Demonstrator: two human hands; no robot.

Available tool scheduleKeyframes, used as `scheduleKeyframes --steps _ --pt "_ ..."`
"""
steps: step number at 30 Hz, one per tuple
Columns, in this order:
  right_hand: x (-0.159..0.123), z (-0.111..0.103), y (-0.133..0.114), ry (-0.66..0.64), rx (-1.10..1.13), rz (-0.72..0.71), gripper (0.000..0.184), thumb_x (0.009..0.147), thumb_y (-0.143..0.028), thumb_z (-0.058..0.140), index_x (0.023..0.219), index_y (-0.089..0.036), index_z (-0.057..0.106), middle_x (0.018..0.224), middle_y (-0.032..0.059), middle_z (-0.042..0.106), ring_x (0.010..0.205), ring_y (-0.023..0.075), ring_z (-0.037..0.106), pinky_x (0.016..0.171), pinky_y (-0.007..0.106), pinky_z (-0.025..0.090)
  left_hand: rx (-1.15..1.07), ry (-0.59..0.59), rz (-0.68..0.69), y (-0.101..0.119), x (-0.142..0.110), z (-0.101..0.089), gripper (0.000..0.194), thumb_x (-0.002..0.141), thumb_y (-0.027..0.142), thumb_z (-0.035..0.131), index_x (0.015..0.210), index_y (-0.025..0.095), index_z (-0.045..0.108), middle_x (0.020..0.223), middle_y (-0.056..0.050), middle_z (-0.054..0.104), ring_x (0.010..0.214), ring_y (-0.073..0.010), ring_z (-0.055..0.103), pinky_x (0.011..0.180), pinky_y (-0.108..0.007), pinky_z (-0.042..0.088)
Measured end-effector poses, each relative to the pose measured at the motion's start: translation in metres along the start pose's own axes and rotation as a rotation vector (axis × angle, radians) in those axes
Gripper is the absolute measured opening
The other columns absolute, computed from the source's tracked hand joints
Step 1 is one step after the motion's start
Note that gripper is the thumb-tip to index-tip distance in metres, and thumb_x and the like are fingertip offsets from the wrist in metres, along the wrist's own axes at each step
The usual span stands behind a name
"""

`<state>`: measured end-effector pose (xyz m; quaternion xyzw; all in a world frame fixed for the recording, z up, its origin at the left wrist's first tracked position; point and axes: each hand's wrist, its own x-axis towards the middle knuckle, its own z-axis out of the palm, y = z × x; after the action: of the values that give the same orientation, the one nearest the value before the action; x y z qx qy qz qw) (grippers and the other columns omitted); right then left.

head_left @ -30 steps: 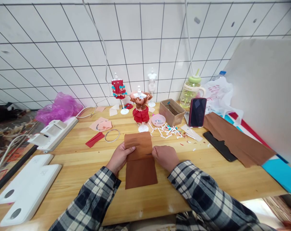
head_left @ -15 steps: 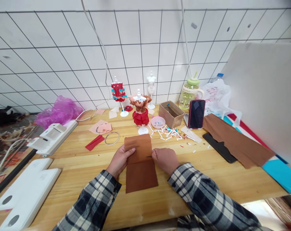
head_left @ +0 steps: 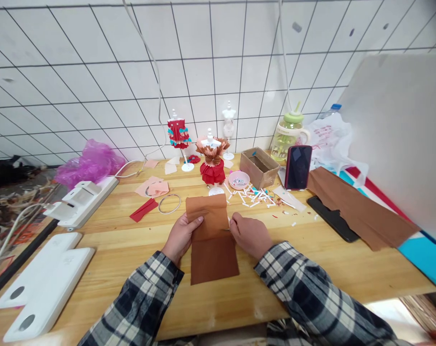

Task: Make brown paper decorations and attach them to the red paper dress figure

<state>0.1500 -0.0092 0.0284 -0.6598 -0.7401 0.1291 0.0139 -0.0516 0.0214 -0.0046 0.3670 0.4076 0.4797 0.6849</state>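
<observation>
A folded sheet of brown crepe-like paper point(head_left: 213, 257) lies in front of me, its upper part lighter brown and raised, its lower part flat on the table. My left hand point(head_left: 180, 235) pinches the left edge of the raised part, thumb on top. At the opposite edge, my right hand point(head_left: 251, 234) is closed in a fist around a thin tool, whose slim tip point(head_left: 227, 229) shows against the paper. Most of that tool is hidden inside my fingers. Just beyond the paper stands a small dress form point(head_left: 212, 170) dressed in a red skirt and brown petal-like pieces.
Behind stand a red-dressed form point(head_left: 179, 137) and a bare white form point(head_left: 228, 126). White sticks point(head_left: 252, 196), a pink dish point(head_left: 238, 180), a cardboard box point(head_left: 259, 168) and a phone point(head_left: 297, 167) are at the right. A metal ring point(head_left: 169, 204) and power strip point(head_left: 88, 202) lie left.
The view has shifted slightly. The tool's tip now sits nearer the right edge of the paper, and my right hand has moved a little to the right. My left hand keeps its hold.
</observation>
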Motion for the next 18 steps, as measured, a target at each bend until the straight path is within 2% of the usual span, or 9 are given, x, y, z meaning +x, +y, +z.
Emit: scheduleKeyframes --steps 4,9,18 --pt "0.0003 0.0013 0.0022 0.024 0.041 -0.046 0.031 0.098 -0.036 0.024 0.096 -0.021 0.052 0.092 0.0049 0.07 0.081 0.0174 0.066 0.064 0.026 0.035 0.003 -0.008 0.002 0.0007 -0.0006 0.0011 0.047 0.069 0.027 0.078 0.113 0.016 0.064 0.112 -0.011 0.07 0.101 -0.0282 0.066 0.094 -0.043 0.049" --pt "0.0 -0.0013 0.0008 0.033 0.032 -0.025 0.031 0.098 -0.037 0.024 0.103 -0.022 0.05 0.081 0.0035 0.07 0.073 0.0178 0.066 0.058 0.026 0.032 0.008 -0.048 -0.007 0.0001 -0.0016 0.0011 0.043 0.071 0.026 0.076 0.111 0.016 0.065 0.112 -0.012 0.07 0.102 -0.0288 0.066 0.094 -0.044 0.049" --pt "-0.0015 -0.0012 0.0011 0.08 -0.006 -0.034 0.027 0.096 -0.038 0.032 0.101 -0.024 0.055 0.081 0.0018 0.071 0.071 0.0182 0.067 0.057 0.026 0.033 0.003 -0.059 -0.061 0.0007 -0.0023 0.0028 0.046 0.069 0.026 0.078 0.111 0.014 0.065 0.109 -0.012 0.071 0.101 -0.0293 0.066 0.093 -0.044 0.05"
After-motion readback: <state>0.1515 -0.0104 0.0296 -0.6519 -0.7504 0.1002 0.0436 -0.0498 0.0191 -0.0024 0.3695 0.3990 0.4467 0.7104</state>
